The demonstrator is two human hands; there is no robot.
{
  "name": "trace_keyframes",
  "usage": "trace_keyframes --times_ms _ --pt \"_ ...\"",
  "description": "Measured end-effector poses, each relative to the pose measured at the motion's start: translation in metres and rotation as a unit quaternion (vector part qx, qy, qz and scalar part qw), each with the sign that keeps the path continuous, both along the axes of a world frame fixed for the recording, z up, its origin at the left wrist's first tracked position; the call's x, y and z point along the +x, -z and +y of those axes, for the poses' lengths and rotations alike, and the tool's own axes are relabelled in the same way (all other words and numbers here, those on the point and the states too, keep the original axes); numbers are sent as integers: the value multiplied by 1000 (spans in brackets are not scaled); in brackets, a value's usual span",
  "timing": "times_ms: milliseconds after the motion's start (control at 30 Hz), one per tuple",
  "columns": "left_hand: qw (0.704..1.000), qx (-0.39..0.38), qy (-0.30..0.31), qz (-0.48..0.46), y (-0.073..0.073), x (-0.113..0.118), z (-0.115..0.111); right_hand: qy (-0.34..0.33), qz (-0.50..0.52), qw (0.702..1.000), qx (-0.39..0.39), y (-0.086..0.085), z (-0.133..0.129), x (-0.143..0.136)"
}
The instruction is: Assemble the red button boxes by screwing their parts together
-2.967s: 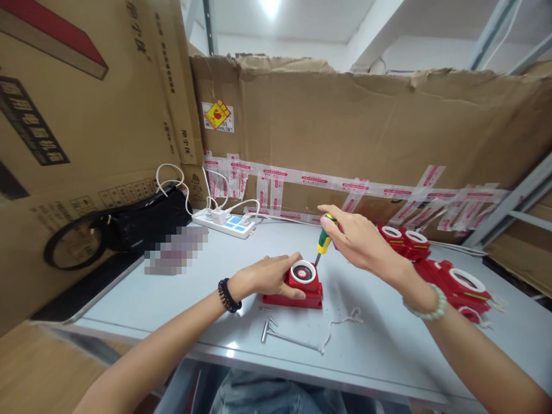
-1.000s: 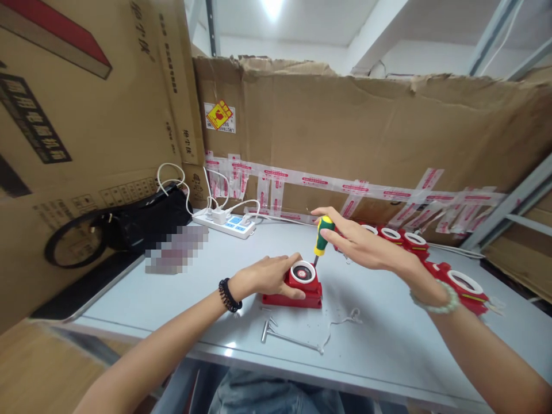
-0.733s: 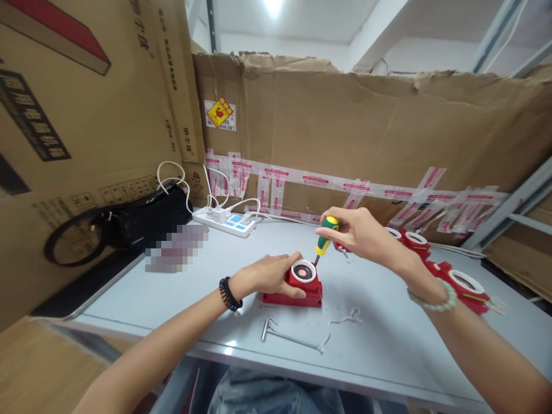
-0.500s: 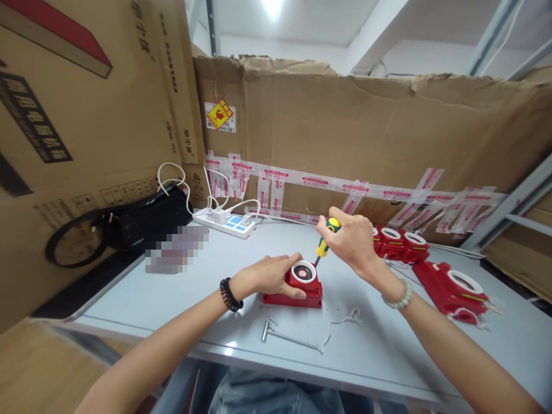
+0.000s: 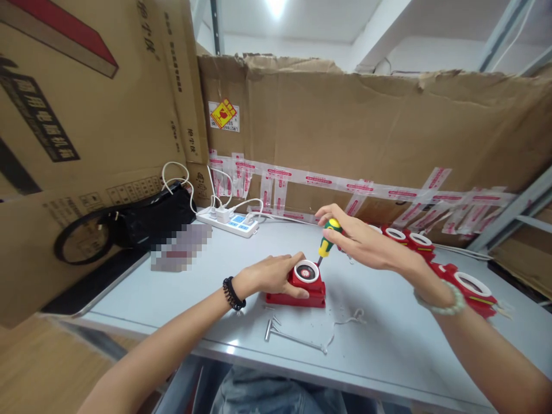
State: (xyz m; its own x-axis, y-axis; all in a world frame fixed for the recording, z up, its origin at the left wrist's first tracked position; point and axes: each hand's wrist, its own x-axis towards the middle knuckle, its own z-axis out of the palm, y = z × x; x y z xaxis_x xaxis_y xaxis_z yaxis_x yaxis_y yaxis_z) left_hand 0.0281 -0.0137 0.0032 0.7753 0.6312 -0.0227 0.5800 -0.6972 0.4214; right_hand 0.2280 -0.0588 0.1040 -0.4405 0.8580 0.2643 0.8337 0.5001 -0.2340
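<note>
My left hand [image 5: 278, 277] is wrapped over a red housing [image 5: 317, 298] and presses it to the table. On top of the housing a white ring [image 5: 306, 271] surrounds a dark round face. A screwdriver [image 5: 326, 241] with a green and yellow handle leans against the housing's back right corner, tip down; whether it sits in a screw is too small to tell. My right hand [image 5: 356, 238] is on the handle with a loose hold, its fingers stretched out over the top. In front of the housing lie a small metal T-shaped bar [image 5: 297, 340], small metal pins and a white cord [image 5: 348, 319].
More red housings with white rings [image 5: 474, 284] stand at the right. A power strip [image 5: 235, 221] with white cables and a black bag [image 5: 150, 215] are at the back left. Cardboard [image 5: 366, 126] walls off the back and left. Metal shelf posts rise at the right.
My right hand has loosened from a fist around the screwdriver handle to stretched fingers, with the wrist turned and swung right. The left hand and the red housing keep their place.
</note>
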Motion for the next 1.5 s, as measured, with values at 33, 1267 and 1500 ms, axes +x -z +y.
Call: trace_keyframes --times_ms 33,1267,1500 --pt "1000 1 -2 1 0 0 0 -39 3 998 -48 -5 -1 5" --pt "998 18 -45 -34 10 3 13 107 353 898 241 9 -26 -15" --pt "987 114 -68 -92 19 7 12 6 325 944 52 71 -34 -50"
